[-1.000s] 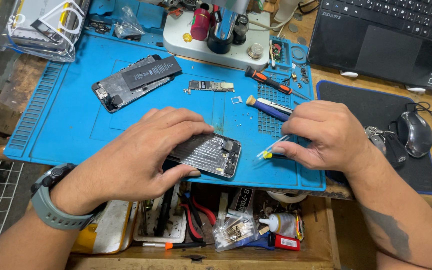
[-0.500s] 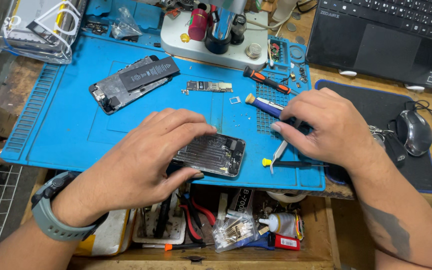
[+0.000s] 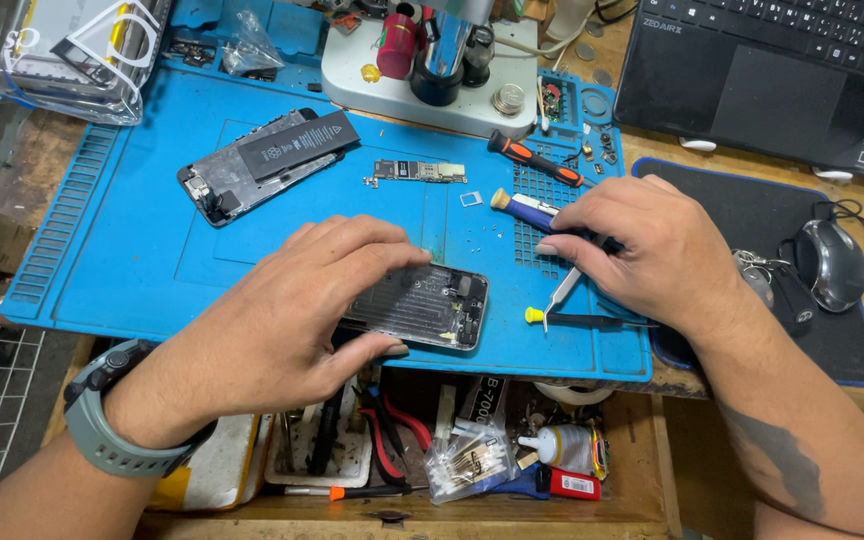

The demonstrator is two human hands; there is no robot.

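Left hand (image 3: 297, 320) gripping opened phone (image 3: 430, 305) on blue mat (image 3: 112, 250); right hand (image 3: 642, 250) pinching tweezers (image 3: 559, 292) beside phone. Best kept low, steady.

Left hand (image 3: 297, 320) pins an opened phone (image 3: 427, 305) on the blue mat (image 3: 122, 250) — right hand (image 3: 642, 250) grips tweezers (image 3: 560, 293) beside it.

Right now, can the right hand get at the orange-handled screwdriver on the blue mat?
Probably yes: the orange-handled screwdriver lies bare just beyond the right hand, nothing between them; the hand already grips tweezers.
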